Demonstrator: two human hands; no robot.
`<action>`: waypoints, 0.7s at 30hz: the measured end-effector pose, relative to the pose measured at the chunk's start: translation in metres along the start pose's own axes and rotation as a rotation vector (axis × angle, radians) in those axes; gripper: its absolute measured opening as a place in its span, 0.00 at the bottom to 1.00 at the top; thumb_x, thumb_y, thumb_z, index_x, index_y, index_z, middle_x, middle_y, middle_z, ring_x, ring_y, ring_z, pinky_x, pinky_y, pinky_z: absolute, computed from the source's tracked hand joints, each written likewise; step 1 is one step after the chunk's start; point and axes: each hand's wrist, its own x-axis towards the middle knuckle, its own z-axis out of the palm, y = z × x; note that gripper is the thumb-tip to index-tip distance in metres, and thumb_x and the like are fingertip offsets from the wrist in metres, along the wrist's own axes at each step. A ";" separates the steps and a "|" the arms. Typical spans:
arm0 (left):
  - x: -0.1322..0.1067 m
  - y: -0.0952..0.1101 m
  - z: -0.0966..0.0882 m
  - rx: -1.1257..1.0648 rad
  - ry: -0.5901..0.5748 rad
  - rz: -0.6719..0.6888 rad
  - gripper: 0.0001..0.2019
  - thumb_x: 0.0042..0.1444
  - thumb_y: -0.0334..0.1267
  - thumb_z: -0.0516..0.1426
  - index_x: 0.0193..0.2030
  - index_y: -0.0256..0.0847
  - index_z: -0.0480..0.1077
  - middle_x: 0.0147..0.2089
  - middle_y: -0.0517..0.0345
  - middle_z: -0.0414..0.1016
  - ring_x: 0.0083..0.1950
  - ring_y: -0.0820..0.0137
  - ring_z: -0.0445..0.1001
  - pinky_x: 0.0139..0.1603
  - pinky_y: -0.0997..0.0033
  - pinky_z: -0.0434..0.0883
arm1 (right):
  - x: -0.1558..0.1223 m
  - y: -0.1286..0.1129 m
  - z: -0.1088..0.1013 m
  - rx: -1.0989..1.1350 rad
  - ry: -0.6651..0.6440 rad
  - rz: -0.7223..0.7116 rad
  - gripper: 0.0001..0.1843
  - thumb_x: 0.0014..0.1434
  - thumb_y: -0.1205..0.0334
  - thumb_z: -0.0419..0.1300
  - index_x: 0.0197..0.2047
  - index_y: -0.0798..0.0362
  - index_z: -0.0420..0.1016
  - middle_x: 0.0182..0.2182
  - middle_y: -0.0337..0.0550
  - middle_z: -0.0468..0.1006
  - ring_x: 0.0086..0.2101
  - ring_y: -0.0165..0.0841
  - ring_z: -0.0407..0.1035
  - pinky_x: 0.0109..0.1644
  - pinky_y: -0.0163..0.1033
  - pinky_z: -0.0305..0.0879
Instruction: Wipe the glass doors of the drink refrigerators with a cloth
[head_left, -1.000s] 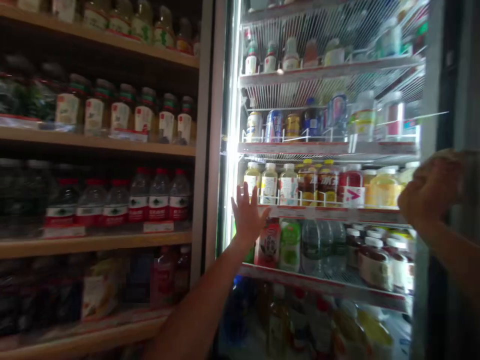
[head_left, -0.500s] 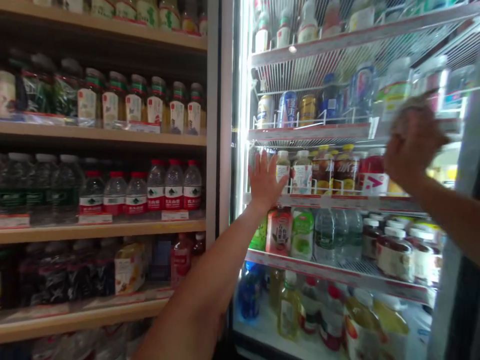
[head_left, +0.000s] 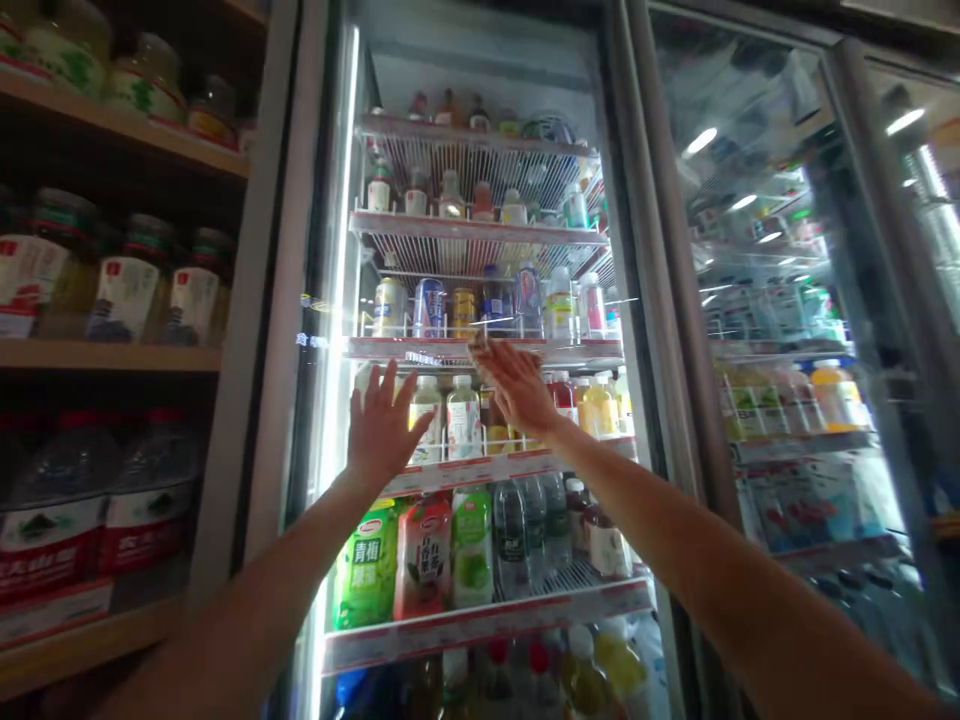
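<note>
My left hand (head_left: 379, 425) is raised with its fingers spread, in front of the lit drinks fridge near its left side. It holds nothing; whether the palm touches the glass door (head_left: 480, 60) I cannot tell. To its right, my right hand (head_left: 517, 385) reaches up with its fingers laid over a crumpled brownish cloth (head_left: 481, 348), at the height of a shelf edge. The hand is slightly blurred and hides much of the cloth. Behind the hands are juice bottles (head_left: 463, 415), with cans (head_left: 429, 308) above and a red drink carton or bottle (head_left: 424, 555) below.
Wooden shelves (head_left: 112, 354) with bottled drinks stand at the left, beside the fridge's metal frame (head_left: 259, 300). To the right are more glass fridge doors (head_left: 750, 200) with ceiling lights reflected in them. Large water bottles (head_left: 511, 535) stand on a lower fridge shelf.
My view has turned right and tilted up, and shows more of the fridge. My right hand has moved left and down with the cloth, closer to the left hand, which stays spread.
</note>
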 end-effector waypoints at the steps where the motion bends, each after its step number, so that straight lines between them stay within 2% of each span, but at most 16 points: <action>1: -0.001 0.000 0.001 0.004 0.001 0.005 0.29 0.58 0.50 0.47 0.63 0.38 0.56 0.69 0.44 0.45 0.69 0.52 0.43 0.63 0.42 0.49 | -0.003 0.003 -0.002 0.005 -0.008 -0.012 0.28 0.57 0.70 0.46 0.61 0.47 0.58 0.62 0.40 0.56 0.62 0.36 0.47 0.63 0.47 0.50; 2: -0.001 0.000 0.002 0.010 -0.001 0.010 0.28 0.58 0.50 0.47 0.62 0.38 0.57 0.69 0.44 0.45 0.69 0.52 0.43 0.63 0.43 0.49 | -0.007 0.012 -0.006 0.000 0.032 0.064 0.27 0.56 0.70 0.46 0.60 0.47 0.60 0.60 0.41 0.59 0.61 0.35 0.50 0.62 0.46 0.52; 5: -0.004 -0.002 0.005 0.030 -0.008 0.008 0.28 0.58 0.49 0.48 0.63 0.38 0.57 0.69 0.45 0.46 0.69 0.52 0.43 0.64 0.43 0.49 | -0.010 0.053 -0.020 -0.049 0.205 0.478 0.28 0.55 0.71 0.45 0.60 0.62 0.59 0.58 0.59 0.60 0.57 0.44 0.55 0.57 0.53 0.55; 7: -0.005 -0.002 0.006 0.028 0.002 0.002 0.29 0.57 0.49 0.49 0.63 0.38 0.56 0.69 0.44 0.46 0.69 0.51 0.42 0.64 0.43 0.48 | -0.003 0.059 -0.022 -0.070 0.268 0.611 0.29 0.55 0.72 0.44 0.61 0.68 0.55 0.58 0.64 0.58 0.58 0.47 0.54 0.57 0.56 0.54; 8: -0.005 -0.002 0.007 0.017 0.012 -0.005 0.29 0.57 0.49 0.49 0.63 0.38 0.56 0.69 0.44 0.45 0.69 0.51 0.42 0.64 0.42 0.47 | 0.002 0.051 -0.019 -0.065 0.263 0.595 0.30 0.55 0.72 0.44 0.62 0.66 0.54 0.59 0.63 0.57 0.59 0.46 0.52 0.58 0.56 0.52; 10: -0.003 0.003 0.006 -0.034 0.056 -0.010 0.29 0.57 0.48 0.49 0.63 0.38 0.55 0.69 0.43 0.46 0.69 0.51 0.42 0.64 0.41 0.46 | 0.009 0.014 -0.008 -0.022 0.206 0.489 0.31 0.55 0.71 0.46 0.63 0.56 0.55 0.61 0.51 0.57 0.60 0.41 0.51 0.61 0.50 0.51; 11: -0.002 0.007 0.006 -0.079 0.091 0.010 0.29 0.58 0.48 0.48 0.63 0.37 0.54 0.68 0.43 0.46 0.69 0.53 0.43 0.64 0.42 0.46 | 0.011 -0.008 -0.001 0.032 0.140 0.366 0.32 0.54 0.71 0.47 0.64 0.55 0.54 0.63 0.49 0.54 0.62 0.41 0.48 0.63 0.51 0.48; 13: 0.003 0.023 0.007 -0.211 0.153 0.137 0.28 0.59 0.45 0.46 0.64 0.36 0.51 0.68 0.44 0.48 0.69 0.59 0.44 0.66 0.48 0.48 | 0.008 -0.049 0.011 0.171 0.038 0.171 0.34 0.53 0.69 0.48 0.65 0.53 0.52 0.65 0.46 0.50 0.64 0.41 0.43 0.64 0.52 0.45; 15: 0.009 0.046 0.014 -0.356 0.170 0.291 0.26 0.61 0.41 0.43 0.65 0.36 0.48 0.68 0.44 0.50 0.69 0.65 0.46 0.66 0.56 0.52 | -0.002 -0.070 0.016 0.342 0.029 0.120 0.37 0.54 0.69 0.47 0.67 0.53 0.45 0.64 0.46 0.52 0.63 0.38 0.45 0.64 0.49 0.48; 16: 0.012 0.060 0.019 -0.408 0.165 0.327 0.26 0.61 0.40 0.42 0.65 0.36 0.47 0.68 0.44 0.50 0.69 0.66 0.46 0.66 0.58 0.54 | -0.008 -0.072 0.016 0.421 0.071 0.156 0.38 0.54 0.70 0.45 0.68 0.54 0.40 0.63 0.47 0.54 0.62 0.36 0.49 0.63 0.47 0.52; 18: 0.020 0.086 0.032 -0.443 0.160 0.302 0.25 0.61 0.41 0.43 0.64 0.35 0.49 0.67 0.43 0.50 0.69 0.64 0.45 0.65 0.56 0.55 | -0.022 -0.059 0.011 0.508 0.196 0.272 0.39 0.55 0.72 0.42 0.68 0.54 0.32 0.62 0.47 0.56 0.59 0.32 0.55 0.59 0.43 0.59; 19: 0.024 0.098 0.038 -0.429 0.166 0.269 0.25 0.61 0.42 0.45 0.63 0.34 0.52 0.67 0.41 0.50 0.70 0.62 0.43 0.66 0.54 0.54 | -0.028 -0.047 0.007 0.497 0.258 0.333 0.39 0.55 0.72 0.41 0.68 0.54 0.32 0.62 0.48 0.56 0.59 0.31 0.56 0.59 0.43 0.60; 21: 0.034 0.110 0.045 -0.371 0.175 0.248 0.21 0.59 0.41 0.48 0.57 0.33 0.60 0.67 0.41 0.50 0.70 0.59 0.42 0.66 0.52 0.53 | -0.043 -0.020 -0.001 0.367 0.323 0.421 0.36 0.56 0.71 0.41 0.68 0.53 0.37 0.63 0.48 0.54 0.61 0.33 0.52 0.60 0.46 0.57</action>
